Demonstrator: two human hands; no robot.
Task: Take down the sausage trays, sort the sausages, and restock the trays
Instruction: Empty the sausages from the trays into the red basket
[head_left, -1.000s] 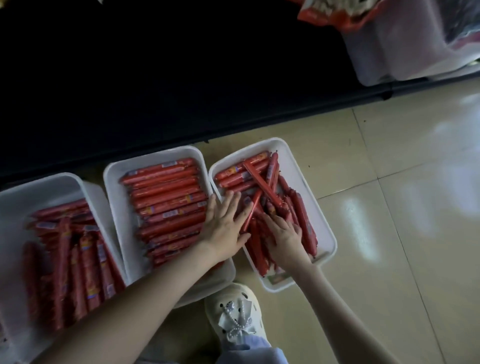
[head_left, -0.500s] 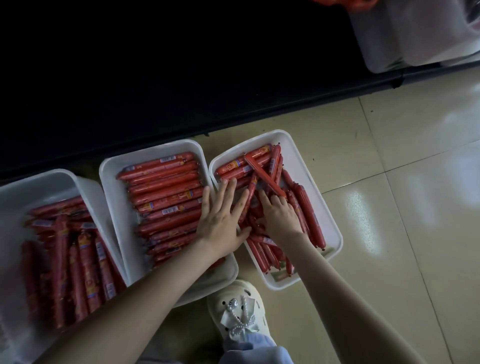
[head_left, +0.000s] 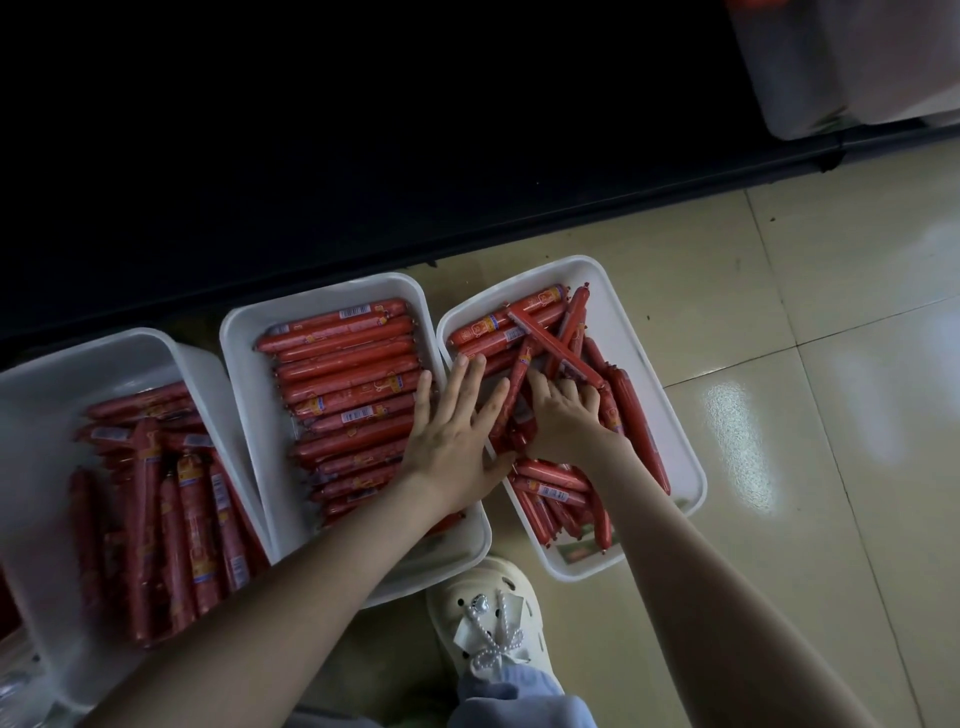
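Observation:
Three white trays sit side by side on the floor. The left tray (head_left: 47, 384) holds jumbled red sausages. In the middle tray (head_left: 244, 395) the sausages (head_left: 343, 364) lie in neat rows. The right tray (head_left: 628, 332) holds a loose crossed pile of sausages (head_left: 550, 338). My left hand (head_left: 457, 431) lies flat with straight fingers across the edge between the middle and right trays, touching sausages. My right hand (head_left: 566, 415) is in the right tray, fingers curled down into the pile on a few sausages.
A dark shelf base (head_left: 363, 156) runs along behind the trays. Beige floor tiles (head_left: 805, 389) spread to the right. My white clog (head_left: 488, 618) stands just in front of the trays. Translucent bins (head_left: 841, 62) sit at the upper right.
Both hands have slid a little farther up the right tray's pile. The view has tilted slightly. The trays stay in place.

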